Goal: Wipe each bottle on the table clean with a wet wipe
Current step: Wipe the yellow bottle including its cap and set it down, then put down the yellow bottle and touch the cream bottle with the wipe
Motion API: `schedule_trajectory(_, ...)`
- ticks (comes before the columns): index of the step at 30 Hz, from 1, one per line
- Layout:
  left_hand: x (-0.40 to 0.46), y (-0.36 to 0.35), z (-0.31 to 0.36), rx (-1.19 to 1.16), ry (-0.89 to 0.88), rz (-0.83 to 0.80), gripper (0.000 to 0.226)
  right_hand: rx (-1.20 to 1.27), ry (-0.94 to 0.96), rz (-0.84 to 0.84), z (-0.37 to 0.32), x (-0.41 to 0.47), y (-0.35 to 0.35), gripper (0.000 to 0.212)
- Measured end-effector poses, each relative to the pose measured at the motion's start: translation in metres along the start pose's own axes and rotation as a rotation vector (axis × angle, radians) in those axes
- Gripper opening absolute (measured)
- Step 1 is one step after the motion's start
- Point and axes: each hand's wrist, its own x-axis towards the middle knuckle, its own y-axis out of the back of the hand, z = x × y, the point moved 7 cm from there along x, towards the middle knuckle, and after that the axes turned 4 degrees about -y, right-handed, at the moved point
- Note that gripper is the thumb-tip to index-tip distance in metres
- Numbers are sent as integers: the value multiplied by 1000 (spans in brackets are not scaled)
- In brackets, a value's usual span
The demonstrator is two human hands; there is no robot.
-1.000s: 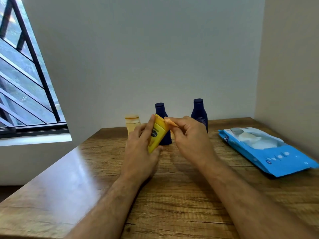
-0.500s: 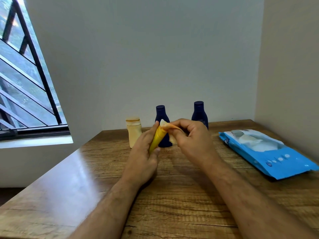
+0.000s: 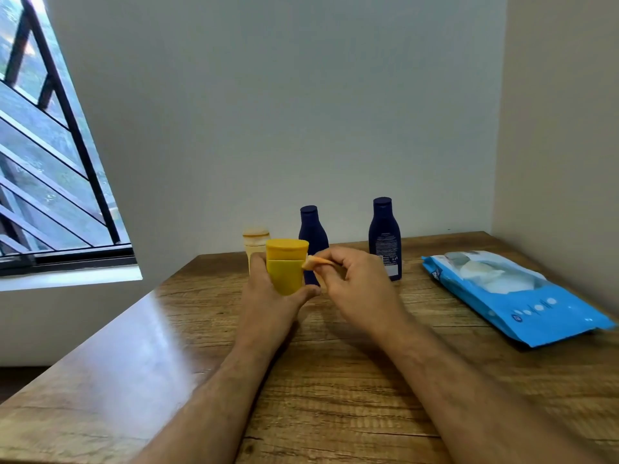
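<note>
Two bare forearms reach forward over the wooden worktop (image 3: 335,380). The left hand (image 3: 268,296) has its grip wrapped around a yellow bottle (image 3: 286,264), thumb on the near right side and fingers round the left, holding it raised above the worktop with its wide yellow cap uppermost. Just to the right, the right hand (image 3: 355,283) has its grip pinched on a small folded wet wipe (image 3: 316,261), tinted orange-yellow, whose tip touches the right edge of the yellow bottle near the seam below the cap.

Farther right on the worktop lies a blue pack of wipes (image 3: 522,303), flat, with its top flap showing white wipes inside.

Behind the hands, near the wall, stand three more bottles, all upright: a pale cream bottle (image 3: 256,241) partly hidden behind the yellow one, a dark blue bottle (image 3: 311,232) in the middle, and a second dark blue bottle (image 3: 384,239) to the right, well apart from the first. A barred window (image 3: 50,162) fills the left side.
</note>
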Motion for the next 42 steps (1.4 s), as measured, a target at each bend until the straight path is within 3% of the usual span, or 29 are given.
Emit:
schedule_trajectory(7, 0, 4, -25, 173, 183, 105, 63, -129, 46, -75, -2, -2, -9, 19)
schedule_trajectory(12, 2, 13, -35, 324, 253, 141, 84, -168, 28, -120, 0, -2, -14, 19)
schedule_trajectory(20, 9, 44, -69, 255, 406, 198, 76, -174, -15, -157, 3, 7, -36, 20)
schedule_trajectory(30, 30, 56, -96, 281, 438, 202, 79, -143, -133, -197, -13, 36, -85, 20)
schedule_trajectory(42, 58, 74, -137, 322, 520, 250, 66, -154, -201, -208, 2, 36, -109, 23)
